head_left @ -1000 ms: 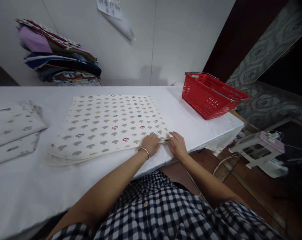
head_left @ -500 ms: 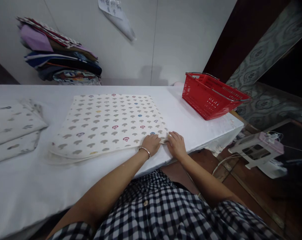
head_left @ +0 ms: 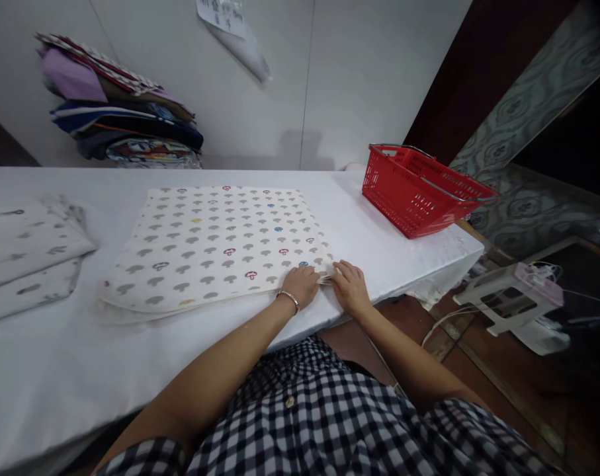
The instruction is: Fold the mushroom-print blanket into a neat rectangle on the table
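A folded white cloth (head_left: pixel 215 244) printed with small mushroom shapes lies flat on the white table (head_left: pixel 369 231). Both hands meet at its near right corner. My left hand (head_left: pixel 300 285), with a bracelet at the wrist, rests on top of the corner with its fingers curled down onto the cloth. My right hand (head_left: pixel 350 287) is beside it, fingers pinched on the corner's layered edge.
A red plastic basket (head_left: pixel 419 188) stands at the table's right end. More folded printed cloths (head_left: pixel 26 254) lie at the left. A stack of coloured fabrics (head_left: pixel 116 112) leans against the back wall. A white device with cables (head_left: pixel 513 297) sits on the floor at the right.
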A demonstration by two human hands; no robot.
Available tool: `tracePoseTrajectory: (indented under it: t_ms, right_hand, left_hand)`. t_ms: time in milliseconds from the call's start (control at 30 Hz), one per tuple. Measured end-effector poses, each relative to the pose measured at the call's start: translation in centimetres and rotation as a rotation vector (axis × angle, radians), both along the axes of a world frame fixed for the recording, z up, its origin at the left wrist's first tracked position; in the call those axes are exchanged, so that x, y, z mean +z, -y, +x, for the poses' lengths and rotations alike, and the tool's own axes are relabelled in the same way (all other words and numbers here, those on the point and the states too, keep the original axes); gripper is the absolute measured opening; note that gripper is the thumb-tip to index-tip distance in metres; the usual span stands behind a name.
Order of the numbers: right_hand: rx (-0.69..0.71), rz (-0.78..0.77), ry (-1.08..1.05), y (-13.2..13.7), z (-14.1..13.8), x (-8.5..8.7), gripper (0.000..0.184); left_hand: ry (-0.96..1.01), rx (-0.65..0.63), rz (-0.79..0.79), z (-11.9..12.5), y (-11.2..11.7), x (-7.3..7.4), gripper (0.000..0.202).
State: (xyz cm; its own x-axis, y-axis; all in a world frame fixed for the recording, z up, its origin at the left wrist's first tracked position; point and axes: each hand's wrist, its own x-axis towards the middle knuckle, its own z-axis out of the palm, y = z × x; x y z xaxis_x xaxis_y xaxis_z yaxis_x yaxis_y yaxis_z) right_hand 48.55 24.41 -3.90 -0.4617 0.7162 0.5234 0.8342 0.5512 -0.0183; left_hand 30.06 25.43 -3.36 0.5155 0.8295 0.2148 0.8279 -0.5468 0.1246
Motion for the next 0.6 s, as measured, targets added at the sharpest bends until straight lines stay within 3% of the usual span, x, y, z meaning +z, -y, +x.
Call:
tracePoseTrajectory:
  t_ms: [367,600]
  right_hand:
    - [0.007,-0.045,0.005,-0.7,-0.19,-0.1,0.012]
    - [0.152,-0.181,-0.195,-0.59,0.61,0.17,0.011]
  left_hand:
    - [-0.01,0.009,-0.038,0.11,0.17,0.57,0.019]
    - [-0.008,0.005,-0.029,0.03,0.21,0.53,0.021]
